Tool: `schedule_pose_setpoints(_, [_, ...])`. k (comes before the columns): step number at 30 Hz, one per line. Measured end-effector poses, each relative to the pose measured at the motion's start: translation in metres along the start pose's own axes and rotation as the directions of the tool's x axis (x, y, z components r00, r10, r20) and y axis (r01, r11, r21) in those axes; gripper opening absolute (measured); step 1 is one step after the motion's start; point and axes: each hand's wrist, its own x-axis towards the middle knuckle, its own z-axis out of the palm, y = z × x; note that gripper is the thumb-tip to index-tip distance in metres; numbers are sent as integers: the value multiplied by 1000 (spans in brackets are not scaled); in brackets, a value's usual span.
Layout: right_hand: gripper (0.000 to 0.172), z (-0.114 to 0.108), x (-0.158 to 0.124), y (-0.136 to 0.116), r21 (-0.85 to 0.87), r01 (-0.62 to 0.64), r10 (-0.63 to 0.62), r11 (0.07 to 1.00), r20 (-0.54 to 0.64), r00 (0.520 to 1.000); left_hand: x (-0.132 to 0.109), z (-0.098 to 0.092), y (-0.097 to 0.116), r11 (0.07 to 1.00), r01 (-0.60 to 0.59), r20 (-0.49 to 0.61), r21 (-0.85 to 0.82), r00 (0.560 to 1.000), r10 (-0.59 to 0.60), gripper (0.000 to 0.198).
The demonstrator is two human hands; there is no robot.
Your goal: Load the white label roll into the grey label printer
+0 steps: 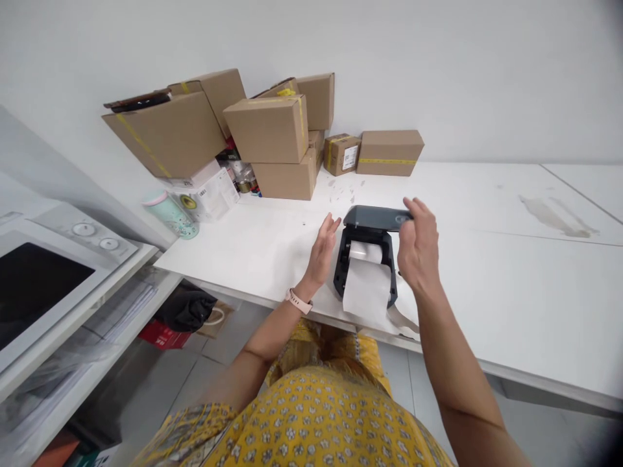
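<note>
A dark label printer (339, 272) stands near the table's front edge with its lid (374, 217) raised. Inside it lies a white paper roll (365, 251), and a broad strip of paper (367, 288) hangs out over the front. My right hand (419, 243) grips the lid at its right corner, fingers closed on the edge. Just left of the printer, my left hand (322, 250) is held open, fingers stretched out and nothing in them. A pale strip (403, 320) curls at the printer's lower right corner.
Cardboard boxes (272, 130) are stacked at the back left of the white table (487, 279), with two smaller ones (389, 152) against the wall. A mint tumbler (172, 214) stands at the left end. A microwave (53, 259) sits on a shelf further left.
</note>
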Motion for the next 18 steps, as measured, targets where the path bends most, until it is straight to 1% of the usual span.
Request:
schedule_pose_setpoints(1, [59,1,17,1,1,6,-6,1000,-5,1000,4,-1,-5,999,35,-23,19,999,-35,63])
schedule_pose_setpoints(3, [60,4,47,5,5,4,-4,1000,-1,1000,5,-2,-20,985,154,-62,73,987,-150,64])
schedule_pose_setpoints(5, [62,8,73,10,-6,-19,19,1000,12,1000,0,-2,-37,948,288,-62,134,957,-282,66])
schedule_pose_setpoints(7, [63,14,96,16,-36,-50,51,998,30,998,-6,-2,-52,914,367,-44,174,930,-365,66])
schedule_pose_setpoints(8, [62,17,107,20,-49,-68,69,997,37,997,-8,-1,-58,904,383,-37,191,923,-383,65])
schedule_pose_setpoints(10, [62,24,128,27,-61,-98,101,993,45,994,-10,0,-65,899,371,-23,233,926,-376,64])
schedule_pose_setpoints(12, [62,31,146,34,-61,-145,148,988,44,988,-8,1,-66,889,336,-6,310,936,-352,62])
schedule_pose_setpoints(14, [60,34,161,40,-76,-198,203,977,61,977,-4,1,-64,849,324,-1,417,935,-356,59])
schedule_pose_setpoints(16, [56,33,167,41,-96,-209,218,973,98,971,3,1,-61,794,337,-14,506,923,-384,54])
schedule_pose_setpoints(18, [53,28,161,37,-108,-160,171,981,105,980,11,1,-57,748,354,-32,561,913,-407,53])
